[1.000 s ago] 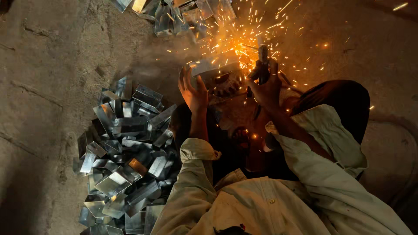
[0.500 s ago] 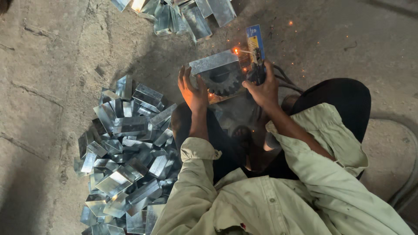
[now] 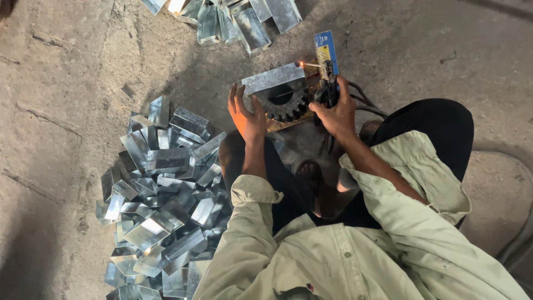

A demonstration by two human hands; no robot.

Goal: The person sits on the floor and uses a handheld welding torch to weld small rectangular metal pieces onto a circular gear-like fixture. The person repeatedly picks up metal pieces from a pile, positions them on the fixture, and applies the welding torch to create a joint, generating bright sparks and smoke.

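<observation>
Clenched around the dark handle of a welding holder [image 3: 327,89], the right hand [image 3: 336,114] keeps its grip just right of a black toothed gear [image 3: 286,103] lying on the concrete floor [image 3: 66,72]. A thin rod runs from the holder up to a small orange glow [image 3: 302,64] at the corner of a folded galvanised metal piece [image 3: 273,78], which rests across the top of the gear. The left hand [image 3: 246,114] lies released, fingers spread, its fingertips against the left end of that piece and the gear's left edge; it grasps nothing. A blue flat box [image 3: 326,49] stands just above and right of the gear, touching or nearly touching the holder; the view does not settle which. Black cables [image 3: 363,103] trail rightward from the holder. Well left of and below the gear lies a large heap of shiny folded metal pieces [image 3: 161,205]; a smaller cluster of the same pieces [image 3: 233,19] lies above the gear.
</observation>
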